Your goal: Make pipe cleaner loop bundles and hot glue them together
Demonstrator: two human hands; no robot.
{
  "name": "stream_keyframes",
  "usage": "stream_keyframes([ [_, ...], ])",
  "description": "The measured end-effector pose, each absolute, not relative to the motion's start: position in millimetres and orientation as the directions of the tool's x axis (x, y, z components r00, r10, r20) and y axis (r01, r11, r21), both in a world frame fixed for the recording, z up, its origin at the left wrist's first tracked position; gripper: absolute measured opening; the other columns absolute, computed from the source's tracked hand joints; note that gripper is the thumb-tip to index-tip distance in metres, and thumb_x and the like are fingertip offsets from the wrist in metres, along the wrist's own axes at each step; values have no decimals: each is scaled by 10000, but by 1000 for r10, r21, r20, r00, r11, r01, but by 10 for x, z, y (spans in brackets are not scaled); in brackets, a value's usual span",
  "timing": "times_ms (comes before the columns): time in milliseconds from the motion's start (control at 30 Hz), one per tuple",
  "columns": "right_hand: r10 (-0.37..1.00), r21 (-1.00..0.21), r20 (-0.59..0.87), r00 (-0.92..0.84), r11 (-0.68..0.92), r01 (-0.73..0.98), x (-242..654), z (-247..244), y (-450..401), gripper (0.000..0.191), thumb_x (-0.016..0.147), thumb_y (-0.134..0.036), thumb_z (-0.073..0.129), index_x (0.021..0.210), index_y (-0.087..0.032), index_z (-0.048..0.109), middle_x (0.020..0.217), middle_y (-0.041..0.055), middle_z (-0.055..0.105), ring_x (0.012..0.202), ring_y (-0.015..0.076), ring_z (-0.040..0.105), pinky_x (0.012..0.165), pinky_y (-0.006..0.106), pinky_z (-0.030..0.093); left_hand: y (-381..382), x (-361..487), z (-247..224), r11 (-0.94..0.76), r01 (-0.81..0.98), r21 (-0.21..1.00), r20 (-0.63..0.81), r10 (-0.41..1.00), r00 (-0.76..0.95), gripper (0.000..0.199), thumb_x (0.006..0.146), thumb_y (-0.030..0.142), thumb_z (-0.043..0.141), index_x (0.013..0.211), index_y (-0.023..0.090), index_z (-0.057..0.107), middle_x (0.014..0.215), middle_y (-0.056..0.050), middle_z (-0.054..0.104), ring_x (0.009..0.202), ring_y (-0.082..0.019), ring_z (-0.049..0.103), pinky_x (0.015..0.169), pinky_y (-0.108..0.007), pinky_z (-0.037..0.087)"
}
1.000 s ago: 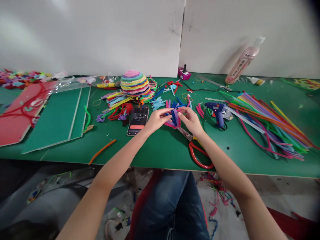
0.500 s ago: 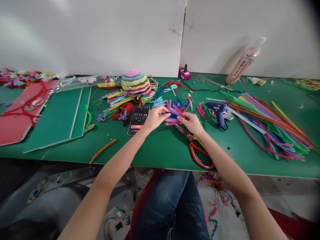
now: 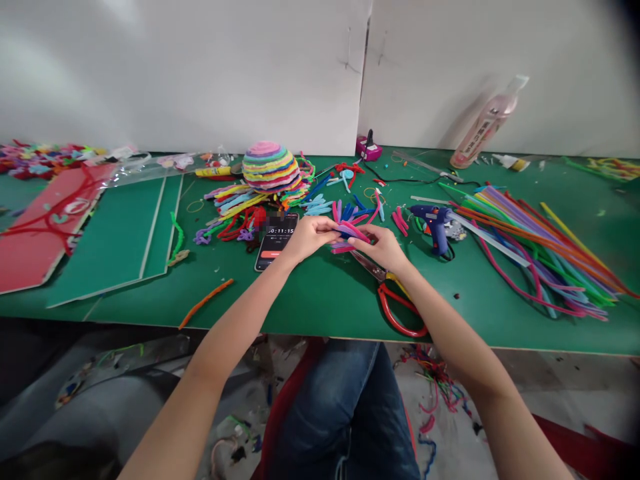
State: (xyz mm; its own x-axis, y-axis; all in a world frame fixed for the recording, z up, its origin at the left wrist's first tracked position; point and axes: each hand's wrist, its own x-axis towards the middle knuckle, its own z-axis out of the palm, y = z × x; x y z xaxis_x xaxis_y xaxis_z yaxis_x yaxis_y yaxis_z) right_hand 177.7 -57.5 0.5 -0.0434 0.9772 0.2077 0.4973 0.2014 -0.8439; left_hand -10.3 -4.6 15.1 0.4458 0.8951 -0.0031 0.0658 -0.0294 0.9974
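Observation:
Between my two hands are short pipe cleaner pieces [image 3: 356, 232] in pink and dark blue. My left hand [image 3: 316, 235] pinches their left ends between thumb and fingers. From the other side my right hand [image 3: 383, 245] has its fingers closed on the right ends. More cut pipe cleaners, pink, purple and blue, lie just behind the fingers. Scissors [image 3: 395, 303] with red handles rest under my right wrist, their blades pointing up toward the hands. A phone [image 3: 273, 253] showing a running timer lies beside my left hand.
A striped pipe cleaner dome [image 3: 273, 167] sits behind on a colourful pile. To the right are a blue glue gun [image 3: 437, 227], a bundle of long pipe cleaners [image 3: 545, 247] and a tilted pink bottle [image 3: 485, 127]. Green [image 3: 120, 233] and red boards [image 3: 55, 227] lie left.
My fingers have shifted slightly on the pipe cleaner pieces, and the pink ones now lie flatter between my hands. The phone timer has moved on a second.

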Motion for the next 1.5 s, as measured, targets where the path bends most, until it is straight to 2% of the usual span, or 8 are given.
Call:
stream_keyframes([
  [133, 974, -823, 225, -19, 201, 531, 1767, -12, -573, 270, 767, -424, 628, 663, -176, 599, 647, -11, 569, 607, 110, 469, 595, 252, 336, -53, -92, 120, -12, 81, 997, -28, 880, 475, 164, 659, 218, 775, 774, 141, 688, 736, -40, 736, 709, -166, 711, 743, -329, 585],
  [267, 977, -823, 214, -23, 193, 535, 1762, -25, -565, 354, 778, -459, 604, 581, -181, 507, 564, -39, 442, 550, 91, 386, 556, 257, 282, -73, -80, 105, -138, 155, 978, 52, 887, 460, 191, 662, 298, 784, 743, 150, 695, 690, -34, 729, 660, -151, 701, 671, -280, 574],
  [433, 975, -805, 219, -34, 200, 559, 1740, -24, -573, 323, 788, -422, 587, 592, -181, 496, 593, -27, 459, 565, 97, 398, 566, 264, 294, -119, -78, 81, -332, 292, 897, 188, 884, 428, 174, 723, 325, 732, 715, 157, 689, 672, -43, 734, 610, -144, 692, 604, -249, 543],
  [600, 973, -779, 225, -44, 207, 592, 1723, -35, -580, 290, 786, -375, 595, 591, -183, 499, 623, -10, 500, 593, 111, 437, 592, 269, 312, -141, -76, 55, -397, 332, 855, 234, 869, 437, 137, 768, 277, 673, 710, 153, 673, 662, -54, 733, 615, -156, 707, 587, -244, 534],
  [733, 969, -799, 242, -48, 227, 557, 1717, -23, -573, 358, 836, -455, 515, 601, -185, 494, 622, 1, 505, 598, 115, 436, 602, 276, 320, -153, -81, 96, -417, 376, 828, 252, 874, 415, 97, 764, 227, 655, 712, 147, 671, 659, -59, 726, 616, -160, 706, 587, -249, 539],
  [933, 980, -840, 174, -92, 196, 505, 1743, -25, -540, 457, 846, -587, 425, 618, -192, 446, 583, -21, 434, 571, 102, 376, 566, 269, 294, -130, -96, 135, -293, 272, 916, 148, 880, 451, 102, 737, 230, 698, 778, 137, 686, 696, -58, 733, 637, -158, 715, 621, -248, 564],
  [1200, 978, -816, 170, -122, 209, 539, 1736, -48, -547, 359, 853, -471, 446, 657, -179, 518, 604, -6, 478, 580, 113, 412, 572, 269, 307, -99, -49, 37, -141, 156, 978, 38, 847, 531, 185, 733, 278, 729, 847, 132, 721, 723, -56, 744, 647, -162, 718, 594, -247, 571],
  [1500, 966, -736, 182, -182, 256, 627, 1721, -2, -572, 259, 822, -349, 543, 627, -180, 523, 673, 16, 536, 671, 138, 486, 647, 275, 348, -166, -48, 82, -422, 408, 810, 217, 861, 461, 111, 799, 236, 662, 764, 179, 750, 641, -24, 733, 587, -145, 687, 578, -235, 522],
])
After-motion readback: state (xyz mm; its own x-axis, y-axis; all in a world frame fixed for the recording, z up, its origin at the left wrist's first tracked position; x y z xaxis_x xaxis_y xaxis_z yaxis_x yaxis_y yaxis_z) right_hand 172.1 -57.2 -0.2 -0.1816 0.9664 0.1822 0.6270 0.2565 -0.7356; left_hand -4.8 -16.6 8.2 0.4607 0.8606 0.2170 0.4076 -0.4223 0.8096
